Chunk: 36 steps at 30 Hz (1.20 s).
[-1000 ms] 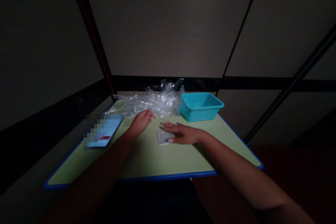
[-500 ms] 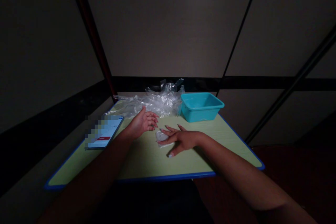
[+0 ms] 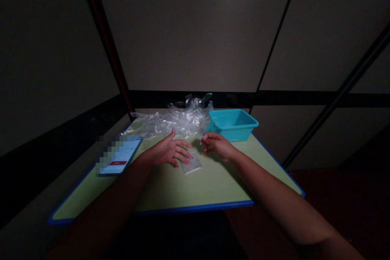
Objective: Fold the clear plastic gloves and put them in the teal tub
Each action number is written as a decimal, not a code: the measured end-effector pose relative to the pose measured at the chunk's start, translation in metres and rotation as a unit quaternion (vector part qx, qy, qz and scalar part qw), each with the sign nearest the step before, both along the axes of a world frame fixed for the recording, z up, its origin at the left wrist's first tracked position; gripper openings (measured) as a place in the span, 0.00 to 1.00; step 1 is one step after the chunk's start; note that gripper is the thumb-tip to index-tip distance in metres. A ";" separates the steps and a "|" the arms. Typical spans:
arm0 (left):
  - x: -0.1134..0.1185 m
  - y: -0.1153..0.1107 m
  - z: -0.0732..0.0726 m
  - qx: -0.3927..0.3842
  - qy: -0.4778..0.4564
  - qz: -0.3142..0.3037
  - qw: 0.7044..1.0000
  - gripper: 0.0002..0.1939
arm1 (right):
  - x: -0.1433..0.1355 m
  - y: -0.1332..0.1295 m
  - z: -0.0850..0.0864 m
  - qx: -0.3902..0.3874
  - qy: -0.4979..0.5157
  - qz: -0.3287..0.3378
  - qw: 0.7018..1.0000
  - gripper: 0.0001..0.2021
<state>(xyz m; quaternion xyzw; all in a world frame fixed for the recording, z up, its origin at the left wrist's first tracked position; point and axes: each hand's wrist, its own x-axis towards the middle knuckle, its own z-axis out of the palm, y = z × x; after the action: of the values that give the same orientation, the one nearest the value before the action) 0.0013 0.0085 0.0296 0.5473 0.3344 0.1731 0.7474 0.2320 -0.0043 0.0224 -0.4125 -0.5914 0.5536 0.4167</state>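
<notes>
The flat grey packet (image 3: 195,165) is lying on the table (image 3: 213,189) between the hands. The left hand (image 3: 166,151) is spreading its fingers wide, gripping nothing, over the packet's left edge — contact cannot be told; the right hand (image 3: 218,145) is curling its fingers beside the blue basin (image 3: 234,133), and whether they are pinching anything cannot be told. Brushing left fingertips could be sending the thin packet askew. Compared with half a second earlier, the right hand is no longer covering the packet — the left is now reaching over it
</notes>
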 end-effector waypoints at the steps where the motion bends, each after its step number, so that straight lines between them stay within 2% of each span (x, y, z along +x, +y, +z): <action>1: 0.000 0.000 -0.001 0.000 0.006 -0.012 1.000 0.44 | 0.001 -0.002 0.003 -0.045 0.042 0.008 0.998 0.08; 4: -0.001 0.001 -0.003 0.003 0.013 -0.021 1.000 0.43 | 0.003 -0.005 0.009 -0.127 0.103 0.029 0.986 0.04; 7: -0.001 0.001 -0.004 0.003 0.009 -0.013 1.000 0.42 | 0.002 -0.005 0.009 -0.161 0.128 0.043 0.978 0.02; 15: 0.002 0.000 -0.006 0.006 0.020 0.011 1.000 0.39 | -0.004 -0.004 -0.002 -0.143 0.122 0.089 0.978 0.06; 20: 0.002 0.000 -0.006 0.012 0.020 0.011 1.000 0.39 | -0.003 -0.006 0.000 -0.149 0.105 0.071 0.981 0.06; 24: 0.001 0.000 -0.007 0.016 0.023 0.012 1.000 0.40 | -0.001 -0.007 0.005 -0.181 0.037 0.025 0.983 0.06; 30: 0.000 0.000 -0.007 0.012 0.006 -0.001 1.000 0.39 | 0.000 -0.009 0.006 -0.180 -0.133 0.059 0.973 0.09; 36: 0.001 -0.002 -0.004 -0.005 0.005 -0.001 1.000 0.39 | 0.000 -0.009 0.000 -0.058 -0.207 0.123 0.969 0.05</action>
<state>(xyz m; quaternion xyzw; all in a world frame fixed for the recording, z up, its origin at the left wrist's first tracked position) 0.0020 0.0063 0.0255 0.5452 0.3384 0.1675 0.7484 0.2315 -0.0130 0.0225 -0.4656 -0.6780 0.5365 0.1889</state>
